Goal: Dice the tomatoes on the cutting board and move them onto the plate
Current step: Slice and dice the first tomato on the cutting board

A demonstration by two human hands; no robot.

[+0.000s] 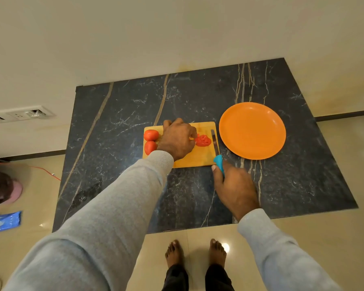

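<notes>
Both hands work at the wooden cutting board on the dark marble counter. Left hand, fingers curled downward, rests over the middle of the board with its fingertips against a cut tomato; whether it actually pinches the pieces or only steadies them cannot be told. Right hand is closed around the blue handle of a knife, whose blade lies along the board's right edge, just beside the cut tomato and apart from it. Two whole tomatoes sit at the board's left end, one behind the other, touching or nearly so, partly hidden by the left wrist. An orange plate lies on the counter just right of the board, with nothing on it. Grey sleeves cover both arms. Below the counter's near edge, two bare feet stand on a glossy tiled floor.
</notes>
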